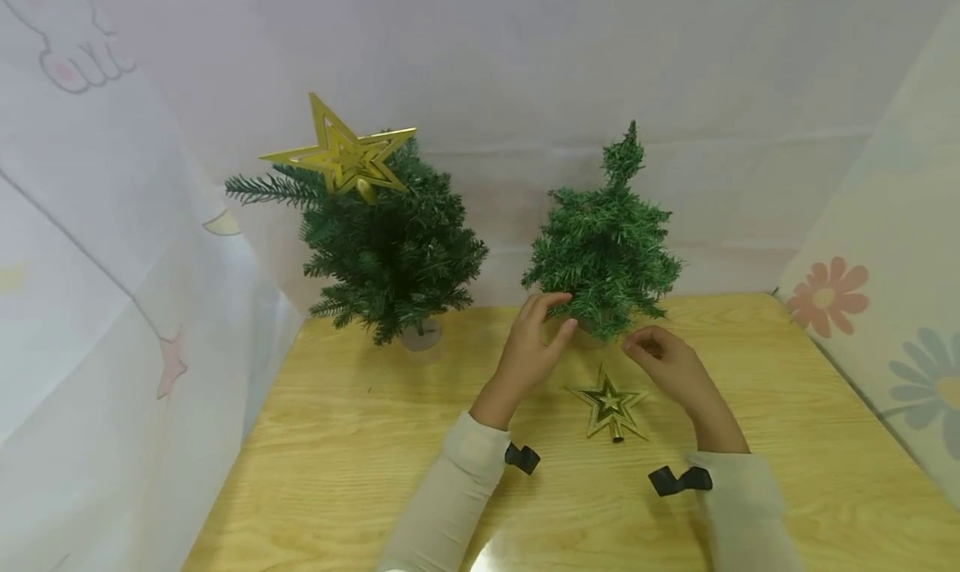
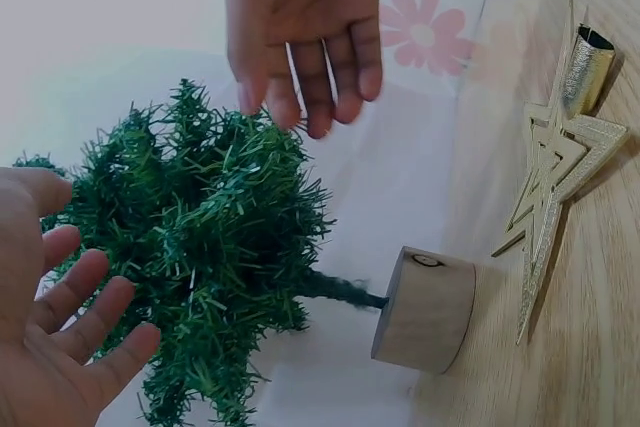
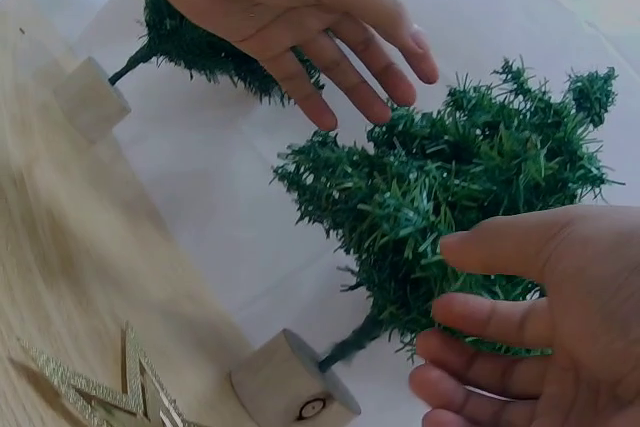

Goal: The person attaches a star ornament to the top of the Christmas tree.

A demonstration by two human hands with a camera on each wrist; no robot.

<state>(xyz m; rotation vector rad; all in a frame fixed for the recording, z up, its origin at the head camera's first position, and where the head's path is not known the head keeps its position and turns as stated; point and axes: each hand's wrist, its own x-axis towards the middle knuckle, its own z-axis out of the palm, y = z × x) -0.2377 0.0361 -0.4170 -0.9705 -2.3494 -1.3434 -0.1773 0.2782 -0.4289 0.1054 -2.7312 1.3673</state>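
Note:
A small green artificial Christmas tree point(image 1: 607, 238) stands at the table's back edge on a round wooden base point(image 2: 425, 312). My left hand point(image 1: 531, 338) is at the tree's lower left, its fingers spread and loosely bent beside the branches. On the lower right side, my right hand point(image 1: 667, 363) is held with relaxed fingers and nothing in them. Whether any fingertips touch the needles, I cannot tell. A gold star topper point(image 1: 611, 403) lies flat between my forearms, its hollow socket point(image 2: 588, 69) pointing towards me.
To the left stands a second, darker Christmas tree point(image 1: 397, 255) on a pale round base point(image 1: 422, 335). A larger gold star point(image 1: 345, 157) sits at its top. Patterned white cloth point(image 1: 487, 72) hangs behind and at both sides of the wooden table point(image 1: 330, 472).

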